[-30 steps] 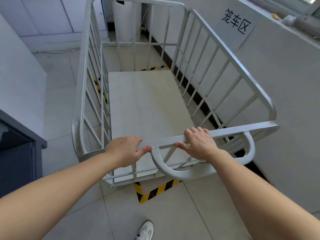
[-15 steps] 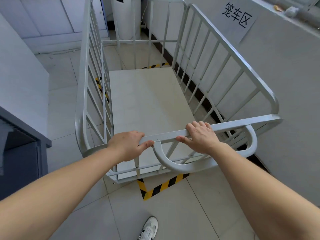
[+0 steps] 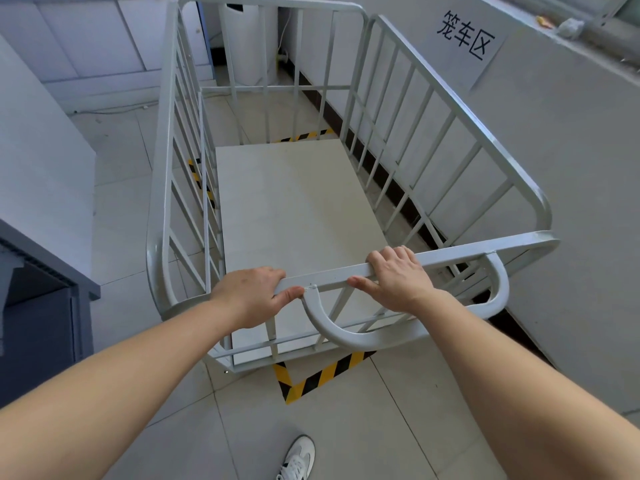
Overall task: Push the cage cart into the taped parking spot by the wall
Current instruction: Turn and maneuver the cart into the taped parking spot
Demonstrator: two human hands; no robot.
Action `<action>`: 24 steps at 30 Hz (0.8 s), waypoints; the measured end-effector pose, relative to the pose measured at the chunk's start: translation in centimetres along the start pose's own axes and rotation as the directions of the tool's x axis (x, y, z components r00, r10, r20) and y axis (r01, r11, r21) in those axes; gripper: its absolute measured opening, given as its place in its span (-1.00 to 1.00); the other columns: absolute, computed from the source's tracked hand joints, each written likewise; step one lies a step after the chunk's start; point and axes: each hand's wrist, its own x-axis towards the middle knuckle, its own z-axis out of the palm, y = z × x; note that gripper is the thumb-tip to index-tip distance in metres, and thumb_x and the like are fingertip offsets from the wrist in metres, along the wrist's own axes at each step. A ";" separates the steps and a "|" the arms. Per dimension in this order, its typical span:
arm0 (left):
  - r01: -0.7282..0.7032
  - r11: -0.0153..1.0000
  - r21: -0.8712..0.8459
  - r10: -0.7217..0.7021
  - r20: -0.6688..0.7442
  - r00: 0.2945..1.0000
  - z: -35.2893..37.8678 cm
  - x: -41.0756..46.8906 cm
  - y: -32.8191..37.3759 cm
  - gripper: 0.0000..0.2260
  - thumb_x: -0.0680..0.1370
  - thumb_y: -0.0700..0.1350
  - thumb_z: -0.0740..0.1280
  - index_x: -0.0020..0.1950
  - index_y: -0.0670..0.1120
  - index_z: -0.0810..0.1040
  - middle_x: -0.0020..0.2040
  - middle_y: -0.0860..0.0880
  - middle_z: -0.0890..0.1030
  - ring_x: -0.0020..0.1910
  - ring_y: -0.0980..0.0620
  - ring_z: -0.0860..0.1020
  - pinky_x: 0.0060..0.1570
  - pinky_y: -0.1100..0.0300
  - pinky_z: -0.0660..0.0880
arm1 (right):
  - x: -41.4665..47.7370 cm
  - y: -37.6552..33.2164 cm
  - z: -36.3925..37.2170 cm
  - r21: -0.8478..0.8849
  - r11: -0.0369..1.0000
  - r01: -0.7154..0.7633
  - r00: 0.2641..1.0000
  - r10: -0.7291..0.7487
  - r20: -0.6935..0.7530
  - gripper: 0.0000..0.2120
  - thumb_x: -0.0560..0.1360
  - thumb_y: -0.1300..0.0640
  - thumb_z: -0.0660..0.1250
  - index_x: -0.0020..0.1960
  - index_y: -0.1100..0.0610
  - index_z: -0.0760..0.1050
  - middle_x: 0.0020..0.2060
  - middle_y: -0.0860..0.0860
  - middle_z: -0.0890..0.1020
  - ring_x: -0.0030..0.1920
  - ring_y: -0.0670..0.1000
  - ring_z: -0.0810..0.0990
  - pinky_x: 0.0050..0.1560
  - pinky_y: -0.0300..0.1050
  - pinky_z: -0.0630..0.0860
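Observation:
The grey metal cage cart (image 3: pixel 446 140) stands in front of me with barred sides and a pale flat deck, empty inside. My left hand (image 3: pixel 251 294) and my right hand (image 3: pixel 394 275) both grip its near top rail, either side of a curved handle loop. Yellow-and-black floor tape (image 3: pixel 318 375) marks a corner just behind the cart's near end. More tape shows at the far end (image 3: pixel 304 136) and through the left bars (image 3: pixel 197 174). The cart sits alongside the white wall (image 3: pixel 554 188) on the right.
A paper sign with black characters (image 3: pixel 467 36) hangs on the right wall. A dark grey cabinet (image 3: pixel 45 306) stands at the left. A white cylinder-shaped unit (image 3: pixel 247 43) stands beyond the cart's far end. My white shoe (image 3: pixel 298 457) is on the tiled floor below.
The cart has rolled a little forward, leaving more of the near tape corner showing behind it. Both hands keep the same grip on the rail.

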 end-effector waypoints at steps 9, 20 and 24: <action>0.116 0.992 -0.056 -0.105 0.174 0.979 -0.9 0.1 0.7 -0.52 0.48 0.39 -0.04 -0.05 0.03 0.39 -0.14 0.04 0.52 -0.12 0.00 0.49 -0.08 0.02 0.46 | -5.0 1.0 1.5 0.109 0.988 -0.112 0.992 0.118 -0.050 -0.27 0.52 -0.32 -0.02 0.54 -0.02 -0.19 0.54 0.05 -0.20 0.51 0.01 -0.29 0.42 -0.08 -0.28; -0.343 0.931 0.129 0.356 -0.104 0.928 -1.1 -0.4 8.5 -0.73 0.56 0.08 0.14 0.16 0.03 0.50 0.13 0.03 0.46 0.16 0.03 0.38 0.22 0.09 0.23 | -11.1 7.1 1.1 0.113 0.989 -0.091 0.994 0.083 0.073 -0.02 0.28 -0.46 -0.41 0.41 0.04 0.28 0.37 0.05 0.40 0.50 0.09 0.09 0.45 0.02 0.06; -0.323 0.946 0.038 0.320 0.070 0.945 1.0 -0.2 11.4 -0.65 0.60 0.14 0.03 0.10 0.01 0.52 0.03 0.03 0.50 0.06 0.03 0.42 0.11 0.08 0.40 | -10.7 8.6 0.8 0.115 0.993 -0.014 0.997 0.005 0.076 -0.39 0.52 -0.28 -0.17 0.33 0.03 0.36 0.20 0.05 0.50 0.34 0.09 0.33 0.33 -0.04 0.22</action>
